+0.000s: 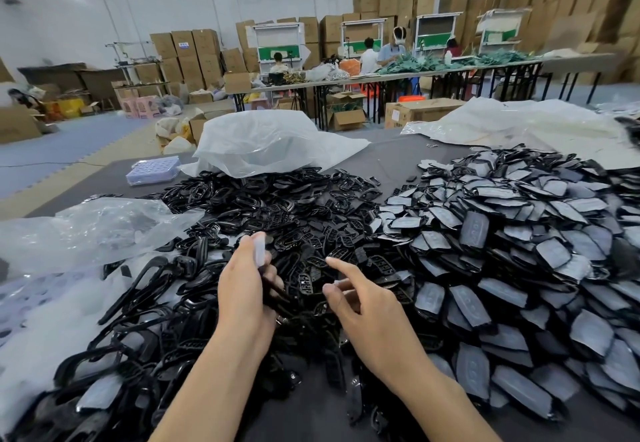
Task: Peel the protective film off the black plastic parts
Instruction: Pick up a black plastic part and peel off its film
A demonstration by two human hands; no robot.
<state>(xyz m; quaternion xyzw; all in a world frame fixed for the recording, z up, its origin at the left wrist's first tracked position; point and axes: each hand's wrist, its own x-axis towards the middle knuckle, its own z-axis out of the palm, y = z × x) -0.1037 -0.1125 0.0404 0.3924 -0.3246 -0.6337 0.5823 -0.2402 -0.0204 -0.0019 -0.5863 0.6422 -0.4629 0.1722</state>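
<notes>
Hands: two bare hands held close together above a dark desk (391,161), working at chest height where the eyes can follow the film edge.
Left hand (244,289): fingers curled round a thin black part (272,291), steadying it; a pale translucent strip of film (259,249) stands up at its fingertips, seemingly just lifted from the part.
Right hand (370,313): thumb and forefinger straight and spread apart, gripping nothing I can make out; it looks ready to take the film or the next piece.
Bare parts (284,206): a wide heap of glossy black frames and button plates under and beyond the hands, probably the finished ones, dropped where the hands work.
Covered parts (519,234): a larger heap to the right, each piece wearing grey-white film; within easy reach, likely the supply yet to be peeled.
Clear bag (86,230): crumpled on the left of the desk, partly over the frames.
White bag (270,140): slumped open behind the bare parts, likely their packaging.
Tray (152,170): a small bluish moulded tray at the far left corner.
Further back: long tables (415,74) with seated workers (391,50), and stacked cardboard boxes (554,2) against the walls.
</notes>
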